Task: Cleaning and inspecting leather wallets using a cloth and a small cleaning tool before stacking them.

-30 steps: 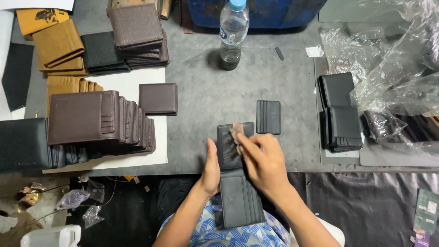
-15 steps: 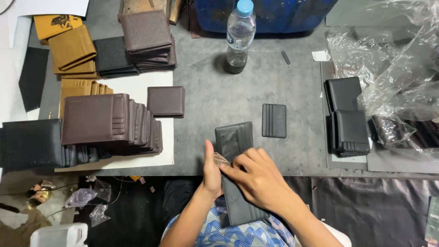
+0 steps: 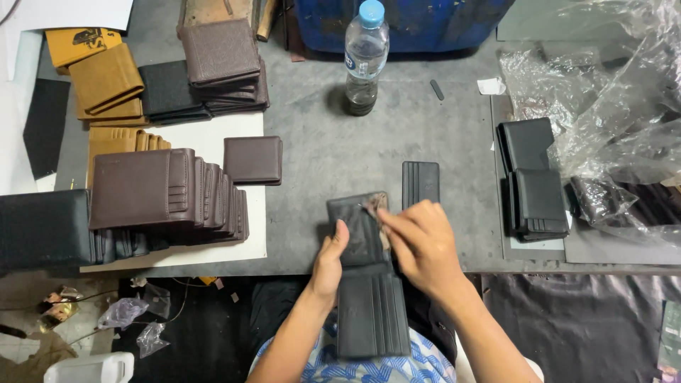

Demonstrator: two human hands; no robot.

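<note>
At the table's near edge, the left hand [image 3: 328,264] grips the left side of an open black bifold wallet [image 3: 369,284] while the right hand [image 3: 423,245] pinches inside its upper half, beside a black card holder [image 3: 421,184].

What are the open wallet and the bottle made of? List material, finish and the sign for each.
Open wallet: looks like black leather or imitation, matte; stitched card slots and a soft fold show.
Bottle: clear plastic, glossy; see-through wall, blue screw cap.
</note>
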